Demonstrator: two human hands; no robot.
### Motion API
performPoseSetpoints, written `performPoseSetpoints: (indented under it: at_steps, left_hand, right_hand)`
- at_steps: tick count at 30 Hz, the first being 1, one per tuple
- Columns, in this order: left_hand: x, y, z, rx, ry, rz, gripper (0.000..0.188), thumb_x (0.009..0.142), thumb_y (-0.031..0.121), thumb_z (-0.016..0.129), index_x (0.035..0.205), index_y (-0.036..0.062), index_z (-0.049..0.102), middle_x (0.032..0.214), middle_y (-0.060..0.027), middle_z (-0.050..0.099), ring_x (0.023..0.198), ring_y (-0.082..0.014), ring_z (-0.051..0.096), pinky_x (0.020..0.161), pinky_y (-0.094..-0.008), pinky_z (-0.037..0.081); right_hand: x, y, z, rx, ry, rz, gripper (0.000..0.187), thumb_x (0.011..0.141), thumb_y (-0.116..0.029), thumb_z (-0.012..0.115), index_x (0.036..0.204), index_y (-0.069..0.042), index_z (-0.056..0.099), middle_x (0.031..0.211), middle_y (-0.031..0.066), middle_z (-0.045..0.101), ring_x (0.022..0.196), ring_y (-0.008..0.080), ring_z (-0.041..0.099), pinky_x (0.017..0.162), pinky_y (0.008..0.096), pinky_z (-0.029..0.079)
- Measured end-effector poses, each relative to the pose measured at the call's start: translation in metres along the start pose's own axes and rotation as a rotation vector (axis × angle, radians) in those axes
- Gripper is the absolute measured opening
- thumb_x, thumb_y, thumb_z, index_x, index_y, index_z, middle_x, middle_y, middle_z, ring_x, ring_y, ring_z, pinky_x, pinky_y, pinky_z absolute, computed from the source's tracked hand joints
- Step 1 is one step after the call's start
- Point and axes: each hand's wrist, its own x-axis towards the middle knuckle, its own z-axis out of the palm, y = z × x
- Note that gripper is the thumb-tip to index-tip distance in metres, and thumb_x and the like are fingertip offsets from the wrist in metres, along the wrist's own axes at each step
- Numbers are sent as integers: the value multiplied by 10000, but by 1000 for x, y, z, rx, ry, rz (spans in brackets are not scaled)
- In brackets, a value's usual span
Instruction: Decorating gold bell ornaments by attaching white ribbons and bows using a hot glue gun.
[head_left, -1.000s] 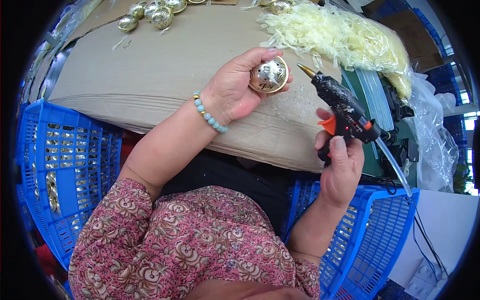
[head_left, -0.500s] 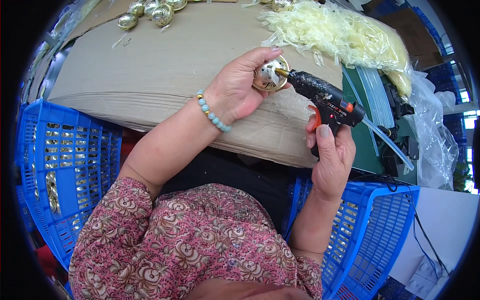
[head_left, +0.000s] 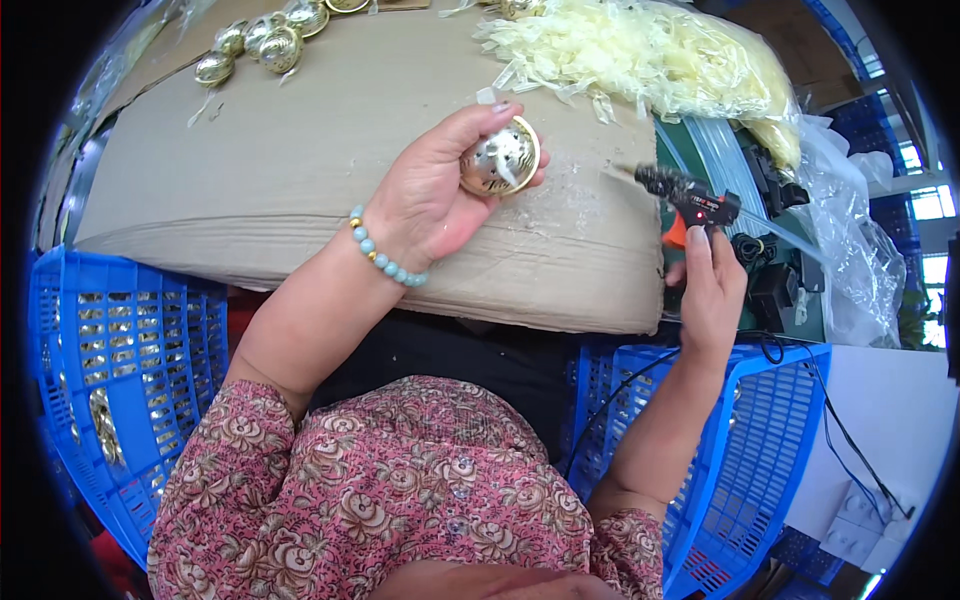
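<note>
In my left hand (head_left: pixel 432 180) rests a shiny gold ball ornament (head_left: pixel 490 162) with a raised rim and a dark printed pattern. A whitish dab, which looks like glue, shows on its upper face. The thumb and fingers curl round the ball above the cardboard. Off to the right, my right hand (head_left: pixel 712 290) grips a black hot glue gun (head_left: pixel 690 192) with an orange trigger and a small red light. Its nozzle points left and stands apart from the ball. A clear glue stick (head_left: pixel 790 236) sticks out of the gun's back end.
Several gold balls (head_left: pixel 280 48) lie at the far left of the cardboard (head_left: pixel 300 140). A bag of pale yellow translucent strips (head_left: pixel 640 60) spills at the far right. Blue plastic baskets (head_left: pixel 140 275) flank me; the left one holds shiny pieces. Cables hang over the right basket (head_left: pixel 770 420).
The glue gun has drawn away from the ball to the right, its nozzle no longer touching. My left hand with the ball has shifted slightly left.
</note>
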Motion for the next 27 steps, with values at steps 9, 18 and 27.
performPoseSetpoints:
  at_steps: [9, 18, 27]
  left_hand:
    - [-6, 0, -4, 21, -76, -14, 182, 902, 166, 560, 1023, 33, 535, 910, -117, 619, 858, -224, 628, 759, -350, 530]
    - [-7, 2, -5, 81, -77, 33, 214, 884, 176, 587, 1040, 39, 535, 917, -95, 618, 865, -199, 628, 760, -340, 532]
    - [-12, 7, -5, 136, -308, -78, 301, 859, 146, 604, 1122, 11, 551, 1108, -132, 592, 935, -223, 629, 771, -355, 540]
  right_hand:
    - [60, -32, 55, -762, 142, -662, 135, 788, -166, 645, 823, -44, 688, 835, 110, 663, 804, 304, 582, 753, 391, 456]
    - [80, -39, 61, -546, -145, -419, 132, 797, -157, 615, 796, -34, 661, 784, 81, 629, 788, 214, 556, 701, 327, 442]
    - [25, -49, 17, 216, -506, -227, 114, 830, -128, 565, 822, -15, 568, 907, 29, 532, 871, 113, 458, 809, 242, 341]
